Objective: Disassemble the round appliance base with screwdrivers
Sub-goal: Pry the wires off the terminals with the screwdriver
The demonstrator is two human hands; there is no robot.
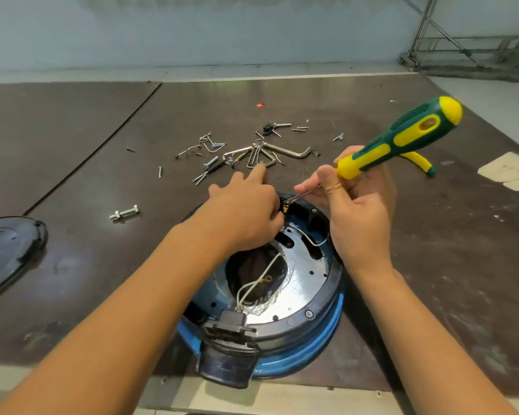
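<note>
Dark brown worktop [282, 94]: round blue-and-black plastic appliance base [309, 333] is set at 6 o'clock. Green-and-yellow screwdriver [402, 136] is gripped in the right hand [360, 217], tip at the base's 12 o'clock brass terminal [286, 208]; left hand [240, 214] is curled beside it, hold indiscernible. If slipped off the screw, the tip could be driven into the left hand.

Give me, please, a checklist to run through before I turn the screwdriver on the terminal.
1. Right hand grips the screwdriver: ok.
2. Tip seated in the screw of the terminal: cannot tell, too small.
3. Left hand rests on the base by the terminal: ok.
4. Left fingers clear of the tip: not ok, they lie right beside it.
5. Looped wire away from the tip: ok, it lies in the middle of the base.
6. Loose screws out of the way on the table: ok.
</note>
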